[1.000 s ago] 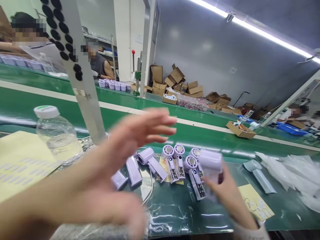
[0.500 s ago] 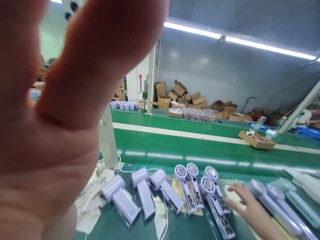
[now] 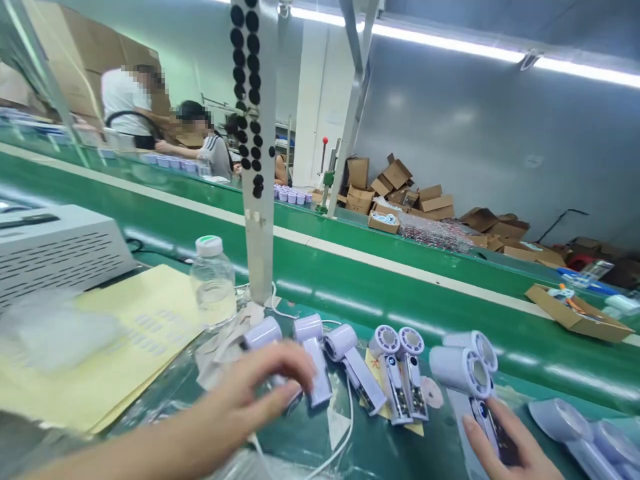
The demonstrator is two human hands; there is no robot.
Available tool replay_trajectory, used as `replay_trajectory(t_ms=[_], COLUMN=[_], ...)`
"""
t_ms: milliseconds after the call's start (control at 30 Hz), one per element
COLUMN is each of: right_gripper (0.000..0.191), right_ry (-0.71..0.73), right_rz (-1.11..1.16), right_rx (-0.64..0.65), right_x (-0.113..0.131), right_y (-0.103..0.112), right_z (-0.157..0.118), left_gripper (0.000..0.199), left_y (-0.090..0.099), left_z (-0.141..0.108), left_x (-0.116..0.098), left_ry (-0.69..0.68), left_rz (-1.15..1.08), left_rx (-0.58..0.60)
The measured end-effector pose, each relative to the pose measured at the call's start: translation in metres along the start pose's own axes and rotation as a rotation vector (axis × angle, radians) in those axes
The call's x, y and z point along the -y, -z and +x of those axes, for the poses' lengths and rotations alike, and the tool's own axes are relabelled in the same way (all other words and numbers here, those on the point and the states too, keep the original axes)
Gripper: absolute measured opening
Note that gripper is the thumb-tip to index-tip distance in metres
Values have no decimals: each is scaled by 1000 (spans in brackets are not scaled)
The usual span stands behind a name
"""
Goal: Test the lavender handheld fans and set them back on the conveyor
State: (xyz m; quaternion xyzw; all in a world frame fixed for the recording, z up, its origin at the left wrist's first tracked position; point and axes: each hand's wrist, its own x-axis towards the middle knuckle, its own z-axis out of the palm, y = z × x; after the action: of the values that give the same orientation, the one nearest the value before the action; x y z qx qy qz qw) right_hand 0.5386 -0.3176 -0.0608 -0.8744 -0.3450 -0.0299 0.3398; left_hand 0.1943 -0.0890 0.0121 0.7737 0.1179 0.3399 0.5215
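My left hand (image 3: pixel 255 383) reaches over the leftmost lilac handheld fan (image 3: pixel 263 332), hiding most of its handle. Its thumb and fingers are apart, and I see nothing between them. At the lower right, my right hand (image 3: pixel 513 440) has thumb and fingers around the handle of a lilac fan (image 3: pixel 457 370). That handle is uncovered, with inner parts showing. Another fan head (image 3: pixel 483 350) is right behind it, its handle mostly hidden. Between my hands lie two fans with plain handles (image 3: pixel 317 373) and two with bare circuit parts (image 3: pixel 400 393).
More fans (image 3: pixel 565 423) lie at the right edge. A plastic bottle (image 3: pixel 215 283) stands beside yellow sheets (image 3: pixel 165 320) and a grey vented machine (image 3: pixel 65 247). A post (image 3: pixel 260 253) rises before the green conveyor (image 3: pixel 380 280), which carries an open carton (image 3: pixel 580 317). Two co-workers are across it.
My left hand has dropped from close before the camera to the leftmost fan. My right hand has closed around a fan's handle, and that fan's head has turned. The view has swung left.
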Motion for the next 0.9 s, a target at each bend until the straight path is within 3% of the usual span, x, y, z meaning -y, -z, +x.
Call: replay_trajectory(t_ms=[33,100,133,200,300,367,467,567,633,767,833,900], right_gripper=[51,48,48,49,54,52,54,34,9,24,27,21], right_ry=[90,313,416,522,594,662,555,582,720,814,733,529], right_rz=[72,211,237,232,247,329,408,131,-78,-130,-43,163], right_rx=[8,88,136,230,355,452,455,376,395,584,697,866], right_x=[18,68,97,152,203,213,213,214,216,214,210,206], right_y=[-8,-30,-43,-64,-83,-91,-109,-136,-150,-151,-139,-123], right_z=[-11,-35,-46,-65,-82,-89,-98,-109,-117,-123,-119,-113], left_gripper=[20,73,91,84,69,66,66,58,59,63,63,67], left_y=[-19,-55,-69,-83,-65,-37,5,29,33,26,19,13], left_z=[-8,-21,-25,-29,-31,-36,-48,-54,-51,-35,-27,-19], left_x=[11,30,37,43,41,40,43,46,45,41,39,38], left_ry=[134,295,292,313,435,439,377,285,275,304,303,293], left_rz=[-81,-390,-573,-816,-937,-971,-977,-898,-889,-1002,-1075,-1124], left_rx=[44,126,45,-248,-404,-432,-511,-627,-647,-578,-536,-507])
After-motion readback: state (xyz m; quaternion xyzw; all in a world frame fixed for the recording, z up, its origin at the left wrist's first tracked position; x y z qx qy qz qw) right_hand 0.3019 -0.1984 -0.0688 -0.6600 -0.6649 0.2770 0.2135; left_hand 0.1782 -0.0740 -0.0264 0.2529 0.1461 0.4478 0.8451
